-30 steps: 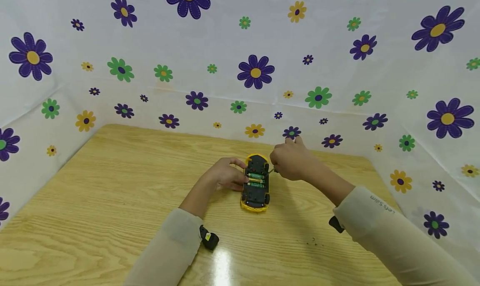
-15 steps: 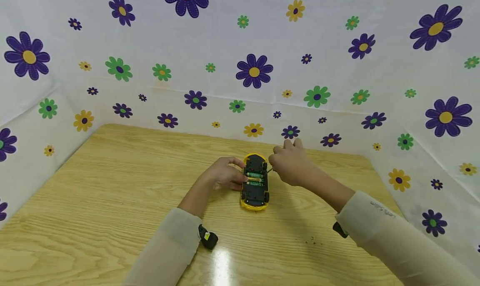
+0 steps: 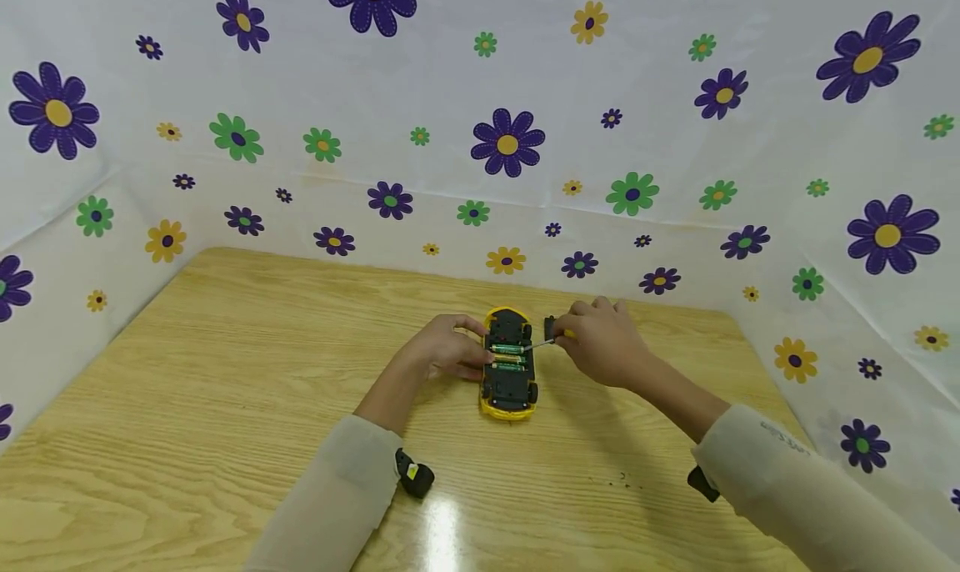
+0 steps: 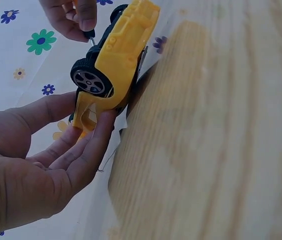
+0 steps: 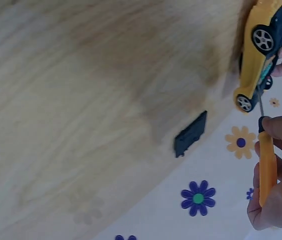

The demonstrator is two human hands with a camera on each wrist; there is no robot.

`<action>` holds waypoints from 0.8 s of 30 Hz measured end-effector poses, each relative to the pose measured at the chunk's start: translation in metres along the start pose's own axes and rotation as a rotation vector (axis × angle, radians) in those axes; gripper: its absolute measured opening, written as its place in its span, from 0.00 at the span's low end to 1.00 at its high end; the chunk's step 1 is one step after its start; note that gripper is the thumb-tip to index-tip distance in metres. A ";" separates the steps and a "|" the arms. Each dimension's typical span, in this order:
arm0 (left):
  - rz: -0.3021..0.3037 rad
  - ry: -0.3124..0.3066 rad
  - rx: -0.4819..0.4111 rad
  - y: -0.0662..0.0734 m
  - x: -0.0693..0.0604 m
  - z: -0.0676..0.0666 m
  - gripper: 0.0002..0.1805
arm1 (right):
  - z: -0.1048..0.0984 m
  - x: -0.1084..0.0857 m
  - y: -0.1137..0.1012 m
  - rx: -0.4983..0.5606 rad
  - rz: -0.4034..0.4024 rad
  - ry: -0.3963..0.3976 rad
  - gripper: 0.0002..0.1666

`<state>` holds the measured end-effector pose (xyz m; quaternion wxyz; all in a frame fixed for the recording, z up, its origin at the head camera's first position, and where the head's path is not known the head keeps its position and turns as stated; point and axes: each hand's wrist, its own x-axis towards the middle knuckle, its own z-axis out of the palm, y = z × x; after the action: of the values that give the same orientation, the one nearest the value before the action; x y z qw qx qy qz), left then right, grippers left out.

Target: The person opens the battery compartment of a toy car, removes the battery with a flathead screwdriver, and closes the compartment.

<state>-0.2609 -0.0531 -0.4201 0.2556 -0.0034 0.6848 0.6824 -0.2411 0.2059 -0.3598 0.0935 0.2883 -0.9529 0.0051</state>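
A yellow toy car (image 3: pixel 510 388) lies upside down on the table, its black underside facing up. Several green batteries (image 3: pixel 508 349) sit in its uncovered battery bay. My left hand (image 3: pixel 450 348) grips the car's left side, thumb and fingers on the yellow body (image 4: pixel 123 60) in the left wrist view. In my right hand (image 3: pixel 603 343) is a screwdriver with an orange and black handle (image 5: pixel 267 165). Its thin metal shaft (image 3: pixel 542 343) reaches to the right edge of the battery bay; whether the tip touches a battery is too small to tell.
A black battery cover (image 5: pixel 191 135) lies on the wooden table (image 3: pixel 300 372), just right of the car and partly behind my right hand in the head view. Tiny dark bits (image 3: pixel 621 478) are scattered nearer the front. A flowered white sheet (image 3: pixel 420 172) rises behind.
My right hand has moved slightly right and toward me, and the screwdriver lies flatter, its tip now at the battery bay's edge. The black cover has come into sight. My left hand holds still.
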 end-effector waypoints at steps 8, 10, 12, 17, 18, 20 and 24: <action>0.001 0.012 -0.004 0.001 0.000 0.001 0.25 | 0.024 -0.013 0.013 0.143 0.004 0.119 0.07; 0.001 0.012 -0.002 0.001 -0.001 0.001 0.26 | 0.030 -0.015 0.016 0.196 0.013 0.126 0.07; 0.001 0.012 0.001 0.001 -0.002 0.001 0.26 | 0.035 -0.016 0.018 0.251 0.029 0.126 0.07; -0.001 0.005 0.002 0.001 -0.003 0.001 0.26 | 0.041 -0.018 0.021 0.323 0.055 0.116 0.07; -0.001 0.003 0.001 0.000 -0.002 0.001 0.26 | 0.041 -0.018 0.022 0.323 0.055 0.115 0.07; -0.003 0.001 -0.005 0.000 -0.002 0.001 0.26 | 0.041 -0.019 0.022 0.317 0.049 0.118 0.06; -0.012 0.010 -0.013 0.001 -0.002 0.000 0.26 | 0.038 -0.018 0.021 0.311 0.033 0.121 0.07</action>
<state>-0.2596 -0.0537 -0.4184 0.2562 -0.0125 0.6817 0.6852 -0.2447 0.2309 -0.3994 0.1049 0.2827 -0.9379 0.1716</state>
